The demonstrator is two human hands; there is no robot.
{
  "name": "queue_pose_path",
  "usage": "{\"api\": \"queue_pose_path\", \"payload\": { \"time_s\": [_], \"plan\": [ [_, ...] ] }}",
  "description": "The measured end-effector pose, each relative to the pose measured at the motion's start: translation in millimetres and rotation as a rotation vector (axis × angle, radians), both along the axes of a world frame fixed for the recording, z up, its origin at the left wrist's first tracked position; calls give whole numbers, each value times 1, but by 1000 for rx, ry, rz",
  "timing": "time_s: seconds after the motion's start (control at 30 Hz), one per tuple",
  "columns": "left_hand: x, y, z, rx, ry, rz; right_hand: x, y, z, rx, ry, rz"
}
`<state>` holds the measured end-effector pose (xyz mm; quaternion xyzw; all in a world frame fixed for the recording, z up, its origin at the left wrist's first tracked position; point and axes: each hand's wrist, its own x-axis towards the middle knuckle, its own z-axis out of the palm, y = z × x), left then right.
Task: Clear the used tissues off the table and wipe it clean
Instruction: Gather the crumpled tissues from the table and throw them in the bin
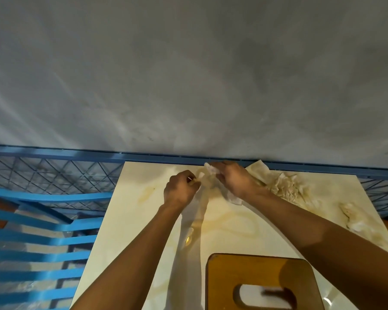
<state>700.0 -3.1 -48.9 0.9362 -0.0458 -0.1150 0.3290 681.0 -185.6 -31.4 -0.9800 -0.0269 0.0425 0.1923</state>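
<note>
Paper tissue (207,175) is being pinched by the left hand (179,191) and right hand (233,182) at the far edge of the stained table (132,209). Bunching it tight looks best before grabbing 2 dirty tissue heaps (282,186) lying further right.

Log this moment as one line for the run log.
left hand pinches tissue | right hand grips same tissue | crumpled tissue pile and stained wad on table | stains unwiped
</note>
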Motion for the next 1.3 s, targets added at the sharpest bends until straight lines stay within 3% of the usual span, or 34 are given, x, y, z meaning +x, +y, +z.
{"api": "queue_pose_path", "payload": {
  "time_s": [0.17, 0.3, 0.53, 0.7, 1.3],
  "plan": [
    [-1, 2, 14, -211, 32, 72, 5, -2, 19, 130, -50, -73],
    [-9, 1, 32, -367, 79, 147, -6, -1, 44, 355, -92, -195],
    [-44, 1, 65, -425, 97, 104, -47, -5, 74, 441, 8, -281],
    [-82, 3, 86, -490, 124, 85, -89, -6, 101, 693, 63, -408],
    [-233, -21, 150, -692, 170, -63, -276, -27, 177, 852, -49, -525]
  ]
}}
